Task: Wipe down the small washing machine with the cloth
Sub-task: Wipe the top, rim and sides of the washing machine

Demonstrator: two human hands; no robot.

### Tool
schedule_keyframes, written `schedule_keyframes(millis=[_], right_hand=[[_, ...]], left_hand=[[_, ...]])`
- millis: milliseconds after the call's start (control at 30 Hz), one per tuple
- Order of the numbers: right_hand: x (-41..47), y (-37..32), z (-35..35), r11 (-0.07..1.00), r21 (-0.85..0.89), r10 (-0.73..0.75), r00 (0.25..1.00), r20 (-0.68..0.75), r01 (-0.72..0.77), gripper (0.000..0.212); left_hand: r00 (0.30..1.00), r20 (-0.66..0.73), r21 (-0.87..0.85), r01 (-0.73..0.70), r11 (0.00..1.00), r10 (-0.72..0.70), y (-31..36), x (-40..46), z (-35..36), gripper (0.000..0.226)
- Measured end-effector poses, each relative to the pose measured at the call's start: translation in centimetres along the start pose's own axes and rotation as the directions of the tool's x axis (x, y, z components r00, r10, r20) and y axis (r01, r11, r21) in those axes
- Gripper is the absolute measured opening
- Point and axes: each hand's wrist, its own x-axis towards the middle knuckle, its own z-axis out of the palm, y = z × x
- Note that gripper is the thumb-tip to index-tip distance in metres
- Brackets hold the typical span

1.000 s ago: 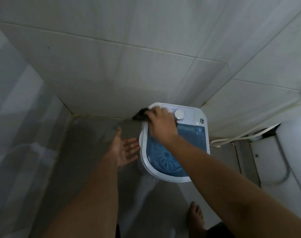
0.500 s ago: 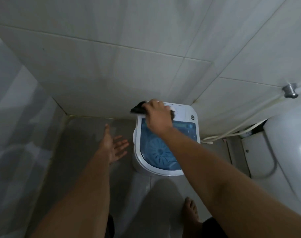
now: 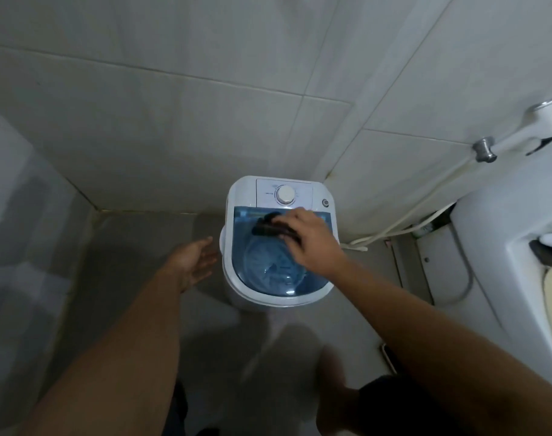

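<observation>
A: Where's the cloth (image 3: 273,227) now?

B: Bunched dark under the right hand (image 3: 311,242), pressed on the blue lid (image 3: 262,269) of the washer (image 3: 241,191), near the lid's back edge just below the dial (image 3: 284,194). The fingers curl over it, gripping it against the lid.

A: And the left hand (image 3: 196,259)?

B: Open, palm up, empty, hovering beside the washer's left flank. I can't tell whether it touches.

A: How will the cloth handle?

B: Soft and light, I'd judge; it wads easily, so a flat palm spreads it better than a pinch. The lid looks smooth and probably slick, thin plastic too, so moderate pressure. The washer seems light enough to shift on the floor (image 3: 136,278) if pushed hard; steadying its side would help.

A: What has changed from a moment ago?

B: The cloth was up at the back left corner by the control panel, hiding the dial half a second back. Now it's come forward onto the lid, and the dial shows clear. The left hand stays open, a little nearer the washer.
</observation>
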Motion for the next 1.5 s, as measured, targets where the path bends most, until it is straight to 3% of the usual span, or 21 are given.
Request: schedule_keyframes(millis=[100,167,200,267,333,367,400,467,533,633,733,867,933,1000,1067,1133,1200,1300,1400,1500], right_hand=[[2.2,2.4,0.7,0.934,-0.055,0.347,0.932,-0.104,-0.354,0.038],[1.6,1.1,2.8,0.904,-0.133,0.385,0.909,-0.159,-0.406,0.039],[0.9,-0.1,3.8,0.926,-0.180,0.309,0.940,-0.144,-0.332,0.042],[-0.6,-2.5,4.9,0.981,-0.194,0.010,1.000,0.027,-0.004,0.049],[-1.2,-2.3,4.2,0.972,-0.088,-0.197,0.961,0.196,0.217,0.050],[-1.2,-1.4,3.2,0.968,-0.067,-0.225,0.952,0.208,0.244,0.048],[-0.9,-0.2,2.3,0.976,-0.067,-0.192,0.965,0.177,0.207,0.045],[-0.2,3.5,0.5,0.997,-0.061,0.040,0.999,-0.013,-0.041,0.041],[-0.2,7.1,-0.9,0.945,-0.070,0.305,0.940,-0.152,-0.318,0.040],[-2.5,7.0,0.5,0.878,-0.061,0.459,0.872,-0.167,-0.474,0.040],[-6.1,2.0,3.8,0.903,-0.097,0.392,0.895,-0.211,-0.418,0.043],[-9.3,-3.5,5.8,0.998,0.010,0.057,0.998,0.002,-0.057,0.046],[-8.8,-2.3,4.8,0.995,0.096,0.036,0.999,-0.036,-0.033,0.045],[-7.9,0.2,3.6,0.965,0.151,0.241,0.953,-0.182,-0.215,0.043],[-7.0,2.8,2.5,0.874,0.117,0.486,0.830,-0.276,-0.472,0.041],[-7.2,2.4,3.2,0.803,0.051,0.579,0.758,-0.299,-0.594,0.040],[-8.6,-0.8,5.3,0.837,-0.031,0.517,0.806,-0.289,-0.547,0.043],[-10.7,-6.0,8.0,0.937,-0.070,0.327,0.929,-0.176,-0.343,0.046],[-10.5,-5.2,7.4,0.983,-0.084,0.159,0.984,-0.081,-0.165,0.048],[-10.6,-1.3,5.1,0.962,-0.103,0.242,0.963,-0.118,-0.254,0.045]], left_hand=[[0.999,-0.008,0.041,-0.033,0.999,0.034,-0.2,-0.4,1.0,0.028],[0.998,-0.027,0.058,-0.063,0.996,0.065,0.0,-0.4,1.5,0.018],[0.996,-0.035,0.073,-0.081,0.994,0.083,0.0,-0.3,1.7,0.017],[0.992,-0.047,0.097,-0.109,0.989,0.113,0.1,0.2,1.9,0.020],[0.990,-0.064,0.095,-0.116,0.989,0.122,0.0,0.9,2.0,0.023],[0.990,-0.074,0.094,-0.117,0.989,0.124,-0.1,1.1,2.1,0.023],[0.988,-0.086,0.089,-0.117,0.989,0.124,-0.2,1.3,2.1,0.025],[0.987,-0.102,0.069,-0.118,0.991,0.125,-0.4,2.0,2.1,0.029],[0.987,-0.096,0.053,-0.124,0.991,0.129,-0.6,2.3,2.0,0.031],[0.986,-0.106,0.054,-0.122,0.991,0.127,-0.5,2.4,2.0,0.028],[0.985,-0.121,0.061,-0.116,0.991,0.123,-0.4,2.5,1.9,0.020],[0.982,-0.127,0.096,-0.131,0.987,0.142,-0.5,2.5,2.1,0.008],[0.978,-0.137,0.116,-0.143,0.983,0.158,-0.7,2.5,2.2,0.011],[0.973,-0.147,0.144,-0.158,0.977,0.179,-0.7,2.6,2.2,0.014],[0.971,-0.148,0.155,-0.164,0.974,0.187,-0.7,2.6,2.2,0.014],[0.969,-0.156,0.157,-0.165,0.974,0.190,-0.8,2.7,2.1,0.014],[0.968,-0.162,0.162,-0.166,0.973,0.192,-0.6,2.4,2.2,0.009],[0.972,-0.149,0.165,-0.159,0.973,0.184,-0.4,2.4,2.0,0.007],[0.972,-0.148,0.156,-0.160,0.975,0.183,-0.6,2.6,1.9,0.016],[0.970,-0.151,0.150,-0.168,0.974,0.190,-0.7,2.5,1.9,0.016]])
